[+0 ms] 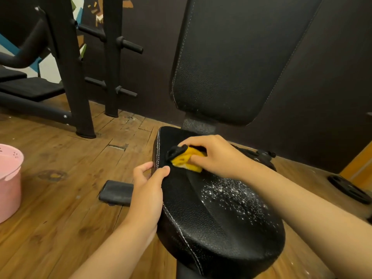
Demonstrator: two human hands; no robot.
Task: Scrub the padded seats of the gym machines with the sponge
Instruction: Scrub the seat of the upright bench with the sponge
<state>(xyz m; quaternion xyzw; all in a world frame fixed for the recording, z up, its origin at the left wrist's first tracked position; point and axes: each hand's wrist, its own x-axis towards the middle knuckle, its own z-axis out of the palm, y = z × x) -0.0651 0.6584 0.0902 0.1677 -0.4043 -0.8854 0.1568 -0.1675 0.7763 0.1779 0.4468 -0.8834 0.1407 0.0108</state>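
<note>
black padded leather seat (201, 214): front half free | rear half: right hand (217, 156) gripping yellow sponge (187, 162), upright black backrest pad (231, 67) blocks behind | left edge: left hand (149, 188) | left: wooden plank floor (60, 208) open between pink plastic bucket (8, 188) and small black pad (116, 192) | right: black weight plate (348, 190) on floor

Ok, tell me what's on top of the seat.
A yellow sponge, gripped by the right hand, and white specks. The left hand grips the seat edge. The patch under sponge and hand is hidden.

The pink bucket (9, 188) is cut off by the left edge. Part of the yellow sponge (186, 162) on the padded seat (201, 208) is hidden under the right hand (218, 156). The backrest (231, 67) is cropped above.
</note>
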